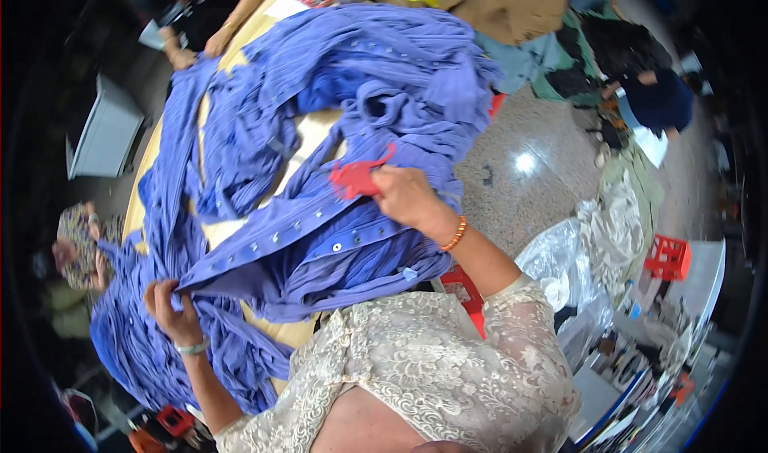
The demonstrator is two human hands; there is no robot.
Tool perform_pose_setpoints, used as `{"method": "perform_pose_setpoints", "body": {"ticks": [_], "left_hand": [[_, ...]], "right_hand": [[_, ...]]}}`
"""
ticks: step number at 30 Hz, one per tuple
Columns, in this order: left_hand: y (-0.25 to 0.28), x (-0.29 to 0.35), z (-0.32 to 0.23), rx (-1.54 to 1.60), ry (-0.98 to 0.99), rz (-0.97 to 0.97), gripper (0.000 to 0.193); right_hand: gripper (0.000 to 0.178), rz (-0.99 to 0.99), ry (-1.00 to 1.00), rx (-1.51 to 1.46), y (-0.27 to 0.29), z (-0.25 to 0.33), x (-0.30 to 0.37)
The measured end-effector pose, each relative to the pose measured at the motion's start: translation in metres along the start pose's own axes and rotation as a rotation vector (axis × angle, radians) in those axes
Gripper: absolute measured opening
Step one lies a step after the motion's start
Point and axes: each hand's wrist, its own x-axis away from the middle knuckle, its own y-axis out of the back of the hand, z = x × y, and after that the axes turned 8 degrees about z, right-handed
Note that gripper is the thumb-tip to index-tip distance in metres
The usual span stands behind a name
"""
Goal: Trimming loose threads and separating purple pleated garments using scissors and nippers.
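A blue-violet ribbed garment lies over the near side of a pale wooden table, its button-dotted placket stretched taut on a diagonal. The left hand appears pinched on the lower end of that edge; the right hand is closed around a blurred red item beside the upper end, and whether it also grips cloth I cannot tell. As far as one can judge, this one edge is straightened and exposed, while the surrounding heap of matching cloth remains rumpled and unsorted, so much looks left to handle. The heap covers most of the tabletop, with bare wood showing in gaps. Across it, a co-worker's hand rests on the cloth. Around the room are a pale bin, a glossy speckled floor, brown cloth, clear plastic wrap and a red crate.
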Motion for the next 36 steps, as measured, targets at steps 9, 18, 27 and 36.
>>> {"method": "perform_pose_setpoints", "body": {"ticks": [9,18,27,36], "left_hand": [[-0.023,0.043,-0.038,-0.138,-0.170,0.021,0.013],[-0.083,0.094,-0.029,-0.014,-0.064,0.396,0.033],[-0.059,0.047,-0.019,0.147,0.057,0.619,0.038],[-0.075,-0.083,-0.103,0.367,-0.210,0.731,0.038]], "right_hand": [[0.019,-0.401,0.015,0.091,0.093,-0.021,0.036],[0.010,0.006,-0.333,0.240,0.083,-0.078,0.104],[0.031,-0.093,-0.505,0.260,0.043,-0.156,0.017],[0.053,0.032,-0.405,0.237,-0.019,-0.198,-0.023]]}}
